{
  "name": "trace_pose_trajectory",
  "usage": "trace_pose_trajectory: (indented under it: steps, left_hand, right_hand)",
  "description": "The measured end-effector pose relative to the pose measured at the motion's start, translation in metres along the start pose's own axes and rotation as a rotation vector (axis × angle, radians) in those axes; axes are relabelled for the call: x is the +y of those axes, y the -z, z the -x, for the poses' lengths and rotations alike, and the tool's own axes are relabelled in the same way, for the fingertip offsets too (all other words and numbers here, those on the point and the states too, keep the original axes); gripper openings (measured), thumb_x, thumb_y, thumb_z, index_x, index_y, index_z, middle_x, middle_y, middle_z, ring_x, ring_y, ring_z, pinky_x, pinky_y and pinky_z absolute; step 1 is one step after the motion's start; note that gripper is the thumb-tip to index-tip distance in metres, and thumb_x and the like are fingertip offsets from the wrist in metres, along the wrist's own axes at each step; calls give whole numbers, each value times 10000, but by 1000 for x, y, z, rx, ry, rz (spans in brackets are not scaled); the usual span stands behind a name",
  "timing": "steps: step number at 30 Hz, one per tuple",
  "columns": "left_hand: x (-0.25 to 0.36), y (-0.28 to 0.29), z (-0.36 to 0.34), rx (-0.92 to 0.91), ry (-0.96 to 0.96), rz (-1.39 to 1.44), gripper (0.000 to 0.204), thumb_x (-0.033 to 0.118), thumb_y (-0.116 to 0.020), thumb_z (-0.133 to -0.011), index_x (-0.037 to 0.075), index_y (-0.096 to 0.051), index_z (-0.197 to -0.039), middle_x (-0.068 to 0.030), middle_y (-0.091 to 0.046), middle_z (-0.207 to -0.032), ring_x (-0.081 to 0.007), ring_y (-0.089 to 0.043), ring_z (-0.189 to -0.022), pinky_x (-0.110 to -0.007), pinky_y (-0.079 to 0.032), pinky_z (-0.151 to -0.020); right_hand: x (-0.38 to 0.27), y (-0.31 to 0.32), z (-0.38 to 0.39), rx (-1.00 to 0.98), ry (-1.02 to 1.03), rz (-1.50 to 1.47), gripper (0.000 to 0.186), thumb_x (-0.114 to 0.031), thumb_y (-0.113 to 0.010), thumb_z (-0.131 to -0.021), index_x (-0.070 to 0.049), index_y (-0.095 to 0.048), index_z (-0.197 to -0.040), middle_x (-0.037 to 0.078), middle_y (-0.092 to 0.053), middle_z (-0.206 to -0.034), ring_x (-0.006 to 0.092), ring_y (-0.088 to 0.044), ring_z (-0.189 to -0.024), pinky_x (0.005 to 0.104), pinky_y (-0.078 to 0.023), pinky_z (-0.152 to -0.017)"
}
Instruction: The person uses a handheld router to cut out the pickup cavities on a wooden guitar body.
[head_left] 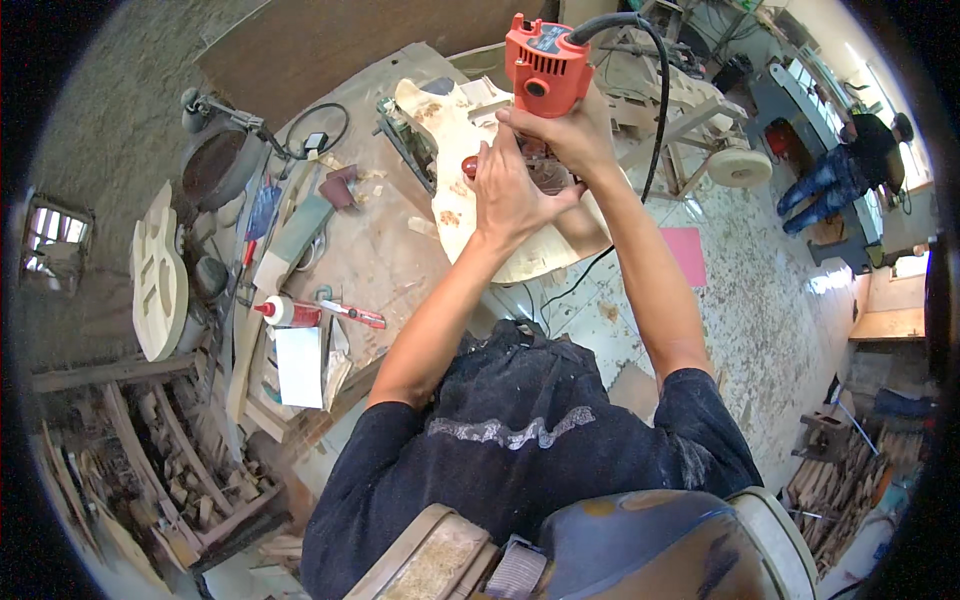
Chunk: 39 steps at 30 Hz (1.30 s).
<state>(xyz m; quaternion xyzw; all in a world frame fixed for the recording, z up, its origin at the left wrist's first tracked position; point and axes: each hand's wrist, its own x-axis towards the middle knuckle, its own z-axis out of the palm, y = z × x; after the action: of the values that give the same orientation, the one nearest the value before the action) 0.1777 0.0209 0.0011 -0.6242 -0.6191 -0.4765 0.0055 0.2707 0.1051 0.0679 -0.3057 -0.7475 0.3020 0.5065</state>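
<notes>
A red router [548,70] with a black cord stands upright on a pale wooden guitar body [520,262]. My right hand [572,130] is closed round the lower part of its motor housing. Lower down, my left hand [508,195] grips the router's base, with the thumb reaching right and the fingers pointing up. Beside my left fingers shows a round red knob [469,167]. Both hands hide much of the router's base, and the bit is out of sight. Wood chips lie on the guitar body, which rests at the right side of the workbench [400,270].
On the bench lie a glue bottle [290,312], a red utility knife [355,316] and a white paper sheet [299,366]. Another guitar body [160,280] stands at left. The router's cord [664,110] hangs beside my right forearm. A person [855,165] stands at far right.
</notes>
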Motion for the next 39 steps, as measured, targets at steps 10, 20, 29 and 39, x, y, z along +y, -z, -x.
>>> trace_pose_trajectory:
  steps: [10, 20, 29, 39]
  left_hand:
    - [-21, 6, -4, -34, -46, 266, 1098, 385, -861, -697, -154, -309, -1479, -278, -643, -1129, -389, -686, -1015, -444, -570, -873]
    - [-35, 42, -40, -386, 57, 241, 783, 450, -881, -651, -33, -619, -1209, -186, -750, -917, -330, -756, -865, -429, -594, -820]
    - [-71, 48, -22, -319, -200, 115, 824, 425, -900, -695, -13, -624, -1336, -223, -688, -1250, -331, -714, -1052, -408, -561, -922]
    - [-85, 44, -8, -404, 8, 241, 775, 334, -901, -699, 33, -628, -1359, -193, -701, -1196, -358, -665, -1100, -445, -516, -986]
  right_hand:
    - [19, -5, -1, -25, -56, -101, 748, -406, -969, -646, -41, -588, -1176, 112, -764, -1015, 194, -745, -914, 344, -578, -818]
    - [22, -5, 0, -37, -80, -226, 675, -324, -952, -682, -52, -588, -1181, 85, -746, -988, 159, -724, -879, 311, -578, -779]
    - [18, 4, 3, 13, -24, -231, 480, -139, -911, -749, -8, -628, -1113, 53, -709, -915, 127, -689, -705, 275, -559, -555]
    - [-3, 16, 4, -68, -170, -290, 340, -109, -889, -770, 4, -638, -970, 47, -683, -809, 127, -655, -608, 291, -561, -489]
